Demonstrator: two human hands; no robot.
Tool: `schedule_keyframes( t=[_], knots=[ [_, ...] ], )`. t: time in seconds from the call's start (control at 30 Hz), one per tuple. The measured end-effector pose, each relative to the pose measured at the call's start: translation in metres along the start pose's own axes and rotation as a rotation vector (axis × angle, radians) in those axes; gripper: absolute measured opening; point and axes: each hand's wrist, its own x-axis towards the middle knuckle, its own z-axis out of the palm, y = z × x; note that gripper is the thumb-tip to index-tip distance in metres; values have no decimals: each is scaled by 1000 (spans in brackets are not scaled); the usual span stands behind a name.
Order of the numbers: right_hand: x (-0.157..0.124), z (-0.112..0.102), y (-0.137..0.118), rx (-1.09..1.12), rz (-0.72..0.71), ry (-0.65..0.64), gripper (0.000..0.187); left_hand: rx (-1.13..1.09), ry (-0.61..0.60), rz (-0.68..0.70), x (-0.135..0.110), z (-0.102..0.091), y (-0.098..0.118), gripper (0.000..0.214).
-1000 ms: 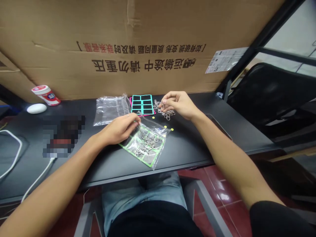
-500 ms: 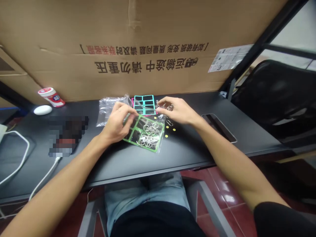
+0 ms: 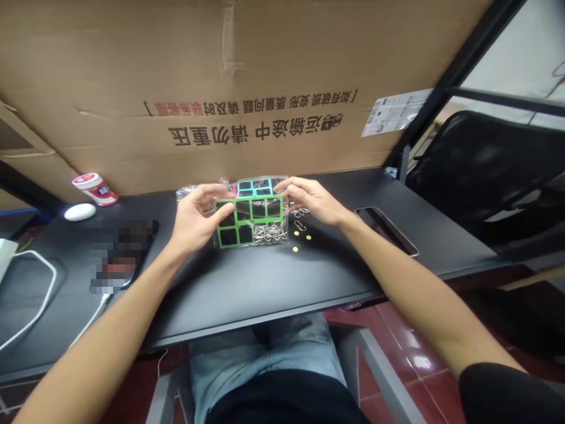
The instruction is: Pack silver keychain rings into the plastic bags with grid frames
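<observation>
A clear plastic bag with a green-framed black grid panel stands tilted up toward me at the desk's middle. Metal rings are gathered in its lower right part. My left hand is closed on the left edge, thumb across the panel's front. At the upper right corner, my right hand closes its fingers on the bag. Behind the panel shows a teal-framed grid panel, with a strip of pink beside it. Loose metal clips and small yellow discs lie right of the bag.
A dark phone lies on the right of the desk. To the left are a red-and-white tub, a white oval case and a blurred device with a white cable. Cardboard walls off the back.
The green panel's bag has been raised from lying slanted to standing nearly level-edged. The rings have slid to its lower right. Both hands have shifted to its sides.
</observation>
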Motion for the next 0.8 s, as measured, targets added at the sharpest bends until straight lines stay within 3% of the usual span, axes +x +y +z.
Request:
schedule_keyframes(
  t=[0.1, 0.23, 0.43, 0.6, 0.7, 0.8],
  knots=[
    [1, 1, 7, -90, 31, -17, 46, -30, 4, -102, 2, 0, -4, 51],
    [4, -1, 11, -79, 50, 8, 32, -73, -17, -143, 3, -8, -3, 48],
    [4, -15, 13, 69, 69, -136, 27, -143, -353, -164, 5, -22, -6, 47],
    [5, -18, 20, 101, 132, -86, 13, -137, -537, -85, 1, -23, -3, 43],
    [7, -18, 22, 88, 138, -67, 12, -130, -556, -64, -1, -20, -1, 57],
    [7, -20, 23, 102, 139, -22, 9, -96, -461, -79, -1, -17, -3, 41]
  ],
)
